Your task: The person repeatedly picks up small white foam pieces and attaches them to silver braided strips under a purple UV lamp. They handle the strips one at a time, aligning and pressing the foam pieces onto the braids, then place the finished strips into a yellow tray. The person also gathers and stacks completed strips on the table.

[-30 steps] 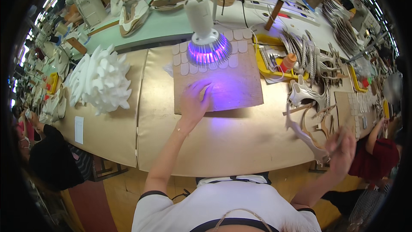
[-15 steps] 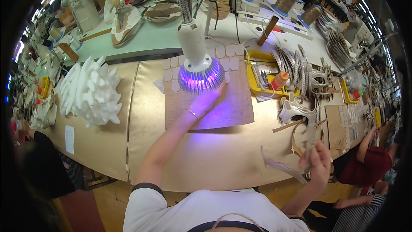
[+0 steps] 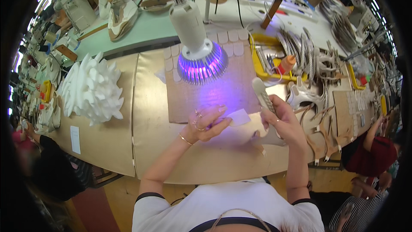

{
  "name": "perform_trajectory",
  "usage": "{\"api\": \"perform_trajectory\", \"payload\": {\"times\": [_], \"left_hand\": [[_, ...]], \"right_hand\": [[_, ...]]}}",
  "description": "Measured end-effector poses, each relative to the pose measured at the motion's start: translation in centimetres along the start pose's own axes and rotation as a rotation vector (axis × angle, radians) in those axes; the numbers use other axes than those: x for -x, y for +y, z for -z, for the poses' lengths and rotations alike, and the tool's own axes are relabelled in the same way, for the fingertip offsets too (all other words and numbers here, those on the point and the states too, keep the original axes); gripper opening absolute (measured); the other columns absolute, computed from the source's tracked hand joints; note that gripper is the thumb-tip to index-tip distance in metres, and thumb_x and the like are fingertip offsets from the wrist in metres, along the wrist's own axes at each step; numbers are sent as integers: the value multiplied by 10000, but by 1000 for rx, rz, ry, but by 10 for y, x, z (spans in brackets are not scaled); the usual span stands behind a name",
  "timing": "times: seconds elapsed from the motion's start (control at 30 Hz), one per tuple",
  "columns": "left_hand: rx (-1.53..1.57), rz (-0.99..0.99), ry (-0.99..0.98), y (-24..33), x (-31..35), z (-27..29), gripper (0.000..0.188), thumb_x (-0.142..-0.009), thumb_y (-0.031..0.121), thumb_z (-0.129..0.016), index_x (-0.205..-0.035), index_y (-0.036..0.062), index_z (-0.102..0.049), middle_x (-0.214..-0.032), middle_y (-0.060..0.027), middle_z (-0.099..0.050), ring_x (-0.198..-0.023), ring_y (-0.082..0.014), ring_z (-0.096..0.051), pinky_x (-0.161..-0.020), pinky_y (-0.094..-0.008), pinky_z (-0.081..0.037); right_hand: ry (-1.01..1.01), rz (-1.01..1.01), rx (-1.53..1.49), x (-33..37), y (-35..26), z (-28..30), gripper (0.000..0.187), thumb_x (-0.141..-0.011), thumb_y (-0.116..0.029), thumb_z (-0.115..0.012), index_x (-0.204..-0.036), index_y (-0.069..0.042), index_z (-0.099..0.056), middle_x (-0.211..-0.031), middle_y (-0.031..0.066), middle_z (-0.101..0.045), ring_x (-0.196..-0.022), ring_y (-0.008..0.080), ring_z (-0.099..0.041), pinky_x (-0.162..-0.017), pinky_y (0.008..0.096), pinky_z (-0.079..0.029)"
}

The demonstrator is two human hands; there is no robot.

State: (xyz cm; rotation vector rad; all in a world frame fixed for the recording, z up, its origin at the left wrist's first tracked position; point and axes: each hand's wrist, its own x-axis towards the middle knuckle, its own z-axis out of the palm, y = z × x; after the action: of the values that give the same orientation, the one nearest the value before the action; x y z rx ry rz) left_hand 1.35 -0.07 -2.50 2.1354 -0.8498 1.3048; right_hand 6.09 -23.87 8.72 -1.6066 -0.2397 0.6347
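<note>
- Pale, cream-toned material makes up the strap piece (image 3: 260,92) in the right hand (image 3: 283,118), whose fingers and thumb are closed around it; a rounded end stands up past the thumb, with a braided strip along one side.
- White and small, a flat tab (image 3: 239,117) juts from the fingertips of the left hand (image 3: 209,123), which is partly curled and pinches it; the tab is over the near edge of the board, between the two hands.
- Brown and flat, the board (image 3: 189,99) rests on the gold-coloured table (image 3: 210,163), with rows of rounded pale pieces (image 3: 234,38) along its far part.
- Purple light falls on the board from a finned lamp (image 3: 201,62) hanging above it.
- Yellow, a tray (image 3: 259,75) sits just right of the board, with an orange-topped bottle (image 3: 286,64) in it.
- Light-coloured cut straps (image 3: 302,96) lie beyond the right hand, near the tray.
- White foam-like pieces (image 3: 92,90) form a heap on the left, near a paper slip (image 3: 75,140).
</note>
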Motion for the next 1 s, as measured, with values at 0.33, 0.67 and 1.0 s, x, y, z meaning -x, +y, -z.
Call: {"api": "perform_trajectory", "payload": {"times": [0.33, 0.67, 1.0], "left_hand": [[445, 791, 178, 27, -6, 9, 326, -852, 91, -651, -1165, 33, -580, -1187, -110, -580, -1029, -219, -596, -872, -337, -473], [999, 1528, 487, 39, -17, -11, 288, -949, 84, -545, -1198, -57, -583, -1091, -86, -652, -991, -137, -612, -912, -274, -470], [927, 1451, 195, 30, -39, 19, 323, -935, 21, -526, -1244, -72, -539, -1055, -89, -659, -912, -129, -629, -804, -287, -543]], "right_hand": [[104, 88, -269, -13, 20, -59, 303, -886, -127, -655, -1109, -17, -481, -839, 22, -575, -710, 82, -563, -633, 229, -481], [185, 137, -148, -31, 39, -78, 254, -904, -140, -638, -1080, 20, -550, -817, 34, -612, -659, 74, -561, -593, 223, -476], [20, -8, 163, -6, 20, -74, 259, -964, -226, -554, -991, 19, -633, -674, 17, -579, -557, 54, -521, -512, 209, -422]]}}
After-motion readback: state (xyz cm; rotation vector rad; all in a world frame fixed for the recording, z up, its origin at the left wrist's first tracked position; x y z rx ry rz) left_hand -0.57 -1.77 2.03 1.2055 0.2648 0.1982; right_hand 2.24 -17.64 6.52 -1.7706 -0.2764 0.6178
